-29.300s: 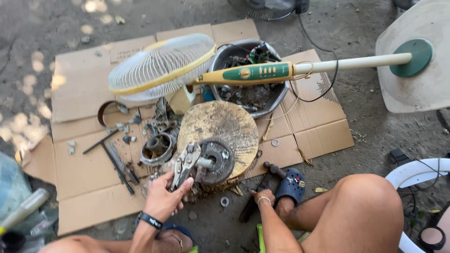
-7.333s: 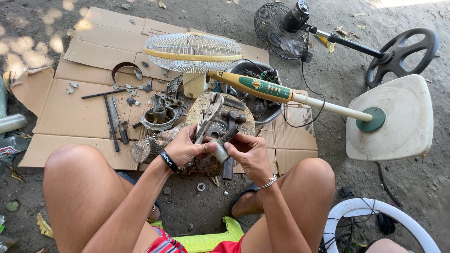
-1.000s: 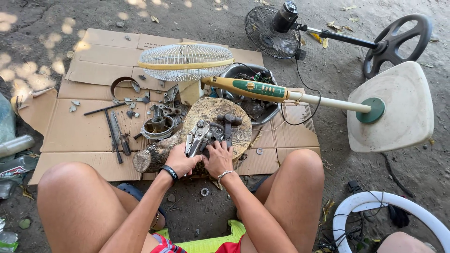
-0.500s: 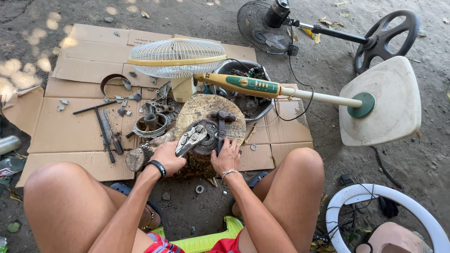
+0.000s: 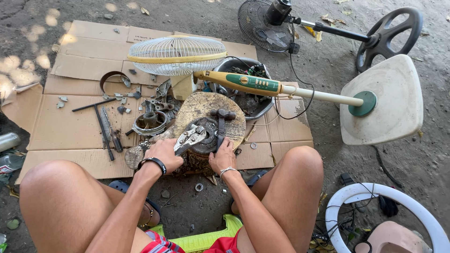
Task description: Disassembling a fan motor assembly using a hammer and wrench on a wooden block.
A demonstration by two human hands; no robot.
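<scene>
A round wooden stump [image 5: 201, 108] stands on flattened cardboard [image 5: 65, 126] in front of me. A dark round metal motor part [image 5: 205, 136] lies on its near edge. My left hand [image 5: 163, 154] grips silver locking pliers [image 5: 190, 138], whose jaws point at the motor part. My right hand [image 5: 223, 157] holds the handle of a hammer [image 5: 221, 122], whose dark head rests on the stump just beyond the part. A black band is on my left wrist, a thin bracelet on my right.
A white fan grille [image 5: 177, 55] and a fallen fan stand with yellow-green pole [image 5: 253, 85] and white base [image 5: 382, 100] lie beyond the stump. A metal basin [image 5: 262, 107] holds scrap. Tools [image 5: 105, 126] and metal parts [image 5: 149, 122] lie left. A black fan [image 5: 267, 21] sits far back.
The view has shifted slightly. My left hand has drawn back a little with the pliers; my right hand has stayed on the hammer handle at the stump's near edge.
</scene>
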